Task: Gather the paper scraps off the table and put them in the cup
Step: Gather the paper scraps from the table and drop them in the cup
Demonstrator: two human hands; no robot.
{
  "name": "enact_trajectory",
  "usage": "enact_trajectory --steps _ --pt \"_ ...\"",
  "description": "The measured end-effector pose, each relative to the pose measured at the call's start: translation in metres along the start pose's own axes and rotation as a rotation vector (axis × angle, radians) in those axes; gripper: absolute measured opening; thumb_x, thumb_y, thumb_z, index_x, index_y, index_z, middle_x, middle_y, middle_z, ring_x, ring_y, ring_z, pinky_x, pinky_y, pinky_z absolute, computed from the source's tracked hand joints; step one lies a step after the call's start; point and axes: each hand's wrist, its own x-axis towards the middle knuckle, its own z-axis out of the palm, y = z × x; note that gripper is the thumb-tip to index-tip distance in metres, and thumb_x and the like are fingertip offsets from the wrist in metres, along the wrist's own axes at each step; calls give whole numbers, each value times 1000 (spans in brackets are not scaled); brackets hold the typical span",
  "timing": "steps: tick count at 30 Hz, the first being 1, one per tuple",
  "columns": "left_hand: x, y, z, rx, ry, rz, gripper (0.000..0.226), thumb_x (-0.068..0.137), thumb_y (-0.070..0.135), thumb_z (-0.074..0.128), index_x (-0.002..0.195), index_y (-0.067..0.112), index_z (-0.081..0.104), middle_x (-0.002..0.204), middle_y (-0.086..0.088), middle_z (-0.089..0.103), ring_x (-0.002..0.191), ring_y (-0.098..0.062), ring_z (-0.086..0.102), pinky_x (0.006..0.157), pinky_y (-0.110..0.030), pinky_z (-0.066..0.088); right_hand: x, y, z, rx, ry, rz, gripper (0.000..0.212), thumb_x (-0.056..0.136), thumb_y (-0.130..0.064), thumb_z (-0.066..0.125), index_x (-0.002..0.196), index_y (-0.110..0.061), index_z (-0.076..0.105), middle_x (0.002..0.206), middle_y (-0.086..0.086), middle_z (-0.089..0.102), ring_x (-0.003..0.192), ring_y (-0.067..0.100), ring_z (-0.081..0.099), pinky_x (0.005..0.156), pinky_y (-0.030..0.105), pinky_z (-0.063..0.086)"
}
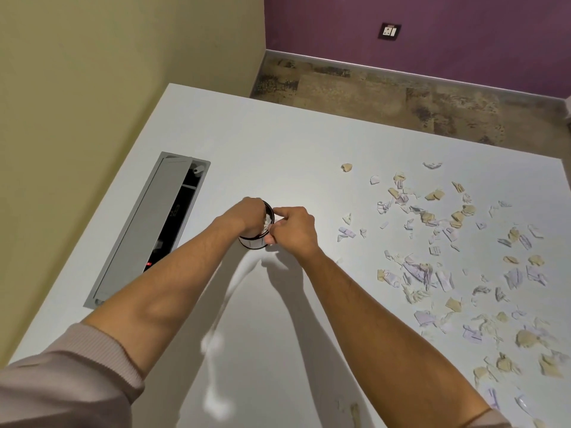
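Hatch [145, 230] sunk in table [278, 143] at 9 o'clock, lid partly open, dark inside with red glint. Left hand [247, 216] curled round cup [256, 242] at center – cup upright on table, white scraps inside. Right hand [293, 228] at cup's 3 o'clock rim, fingers bent, tips over opening; can't tell if pinching anything. Scraps [457, 264] – white, beige – scattered 2 to 5 o'clock, well apart from cup. Socket [390, 31] on purple wall, 1 o'clock.
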Motion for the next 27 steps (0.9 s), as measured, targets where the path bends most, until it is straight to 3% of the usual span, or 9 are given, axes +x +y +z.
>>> enact_trajectory --steps 3,7,11,17,22,27 --pt "-4 -6 -13 -18 36 -23 26 86 3 54 108 5 68 108 -15 67 95 -31 65 77 -35 54 0 -2 1 -17 2 17 48 77 5 59 123 -8 62 70 10 73 62 19 73 38 10 42" --pt "-7 -11 -28 -77 13 3 21 83 3 57 95 11 72 101 -10 70 92 -26 64 74 -32 53 1 -4 0 -1 -8 46 52 77 7 61 127 -7 59 81 13 74 58 15 71 38 13 44" --pt "0 -3 -20 -88 -204 23 22 88 11 48 94 11 69 105 -8 69 101 -29 63 92 -41 52 2 -4 0 10 -11 60 51 76 8 60 125 -7 60 79 13 73 61 15 71 38 13 44" --pt "20 -2 -9 -3 -353 -23 19 85 20 51 86 18 70 99 -9 67 93 -28 64 91 -44 53 6 -1 1 41 -7 93 53 73 9 61 123 -10 62 79 13 73 63 19 72 45 17 52" --pt "32 -4 -4 22 -445 -52 20 82 21 54 82 21 74 95 -6 67 87 -25 63 89 -42 52 11 4 6 28 6 96 51 73 5 59 120 -14 63 73 10 74 64 19 73 65 37 62" --pt "32 -3 -2 72 -433 -58 15 84 26 56 81 24 70 100 -5 63 95 -27 62 90 -42 53 10 4 7 14 28 71 52 72 4 58 121 -15 63 74 9 73 68 19 73 61 31 60"
